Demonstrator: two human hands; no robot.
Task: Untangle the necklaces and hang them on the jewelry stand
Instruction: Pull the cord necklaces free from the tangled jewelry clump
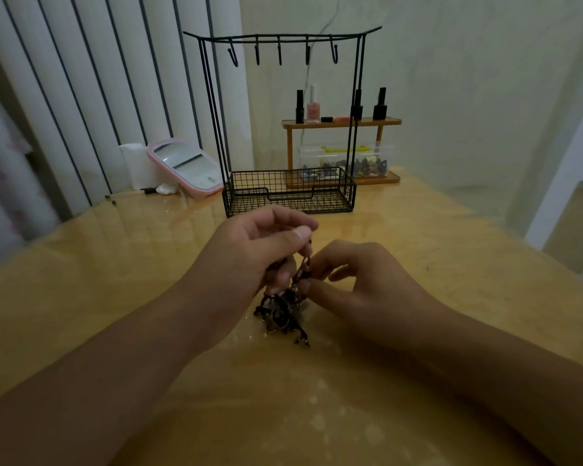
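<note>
On the glossy yellow-wood tabletop (418,297), just in front of the black wire jewelry stand with its hook rail and mesh basket (288,122): a dark knotted clump of beaded necklaces (283,314), partly resting on the surface, partly lifted. Left hand (249,250) pinched shut, thumb against forefinger, on a strand drawn up from the clump. Right hand (357,280) also closed at the fingertips on a bead section just beside it, remaining fingers loosely curled. No necklace on the hooks yet. Best handled, judging from this: slack kept in the strand, one loop teased outward at a time, never tugged, clump left on the tabletop for support. Exact knot layout too small and dim to read.
</note>
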